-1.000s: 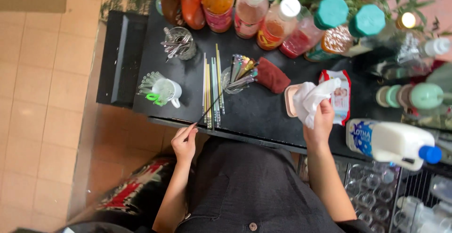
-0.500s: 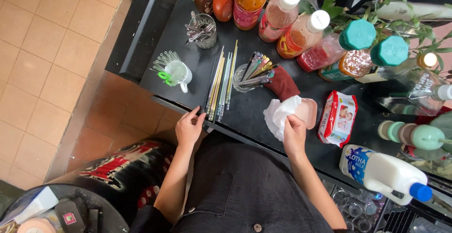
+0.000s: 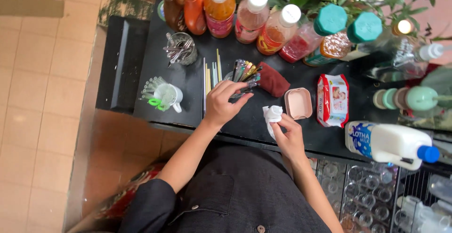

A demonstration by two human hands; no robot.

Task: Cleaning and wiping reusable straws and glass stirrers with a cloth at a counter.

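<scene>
A row of sauce bottles (image 3: 221, 7) is standing along the back of the black counter (image 3: 155, 68). A white milk jug (image 3: 388, 143) is lying on its side, a wipes packet (image 3: 332, 100) is resting nearby, and what may be glasses (image 3: 367, 200) are sitting below.

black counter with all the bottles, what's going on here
A person stands at the black counter. Their left hand reaches to a clear cup of coloured straws, fingers at the cup. Their right hand holds a crumpled white tissue beside a pink oval lid. Sauce and syrup bottles line the back edge.
</scene>
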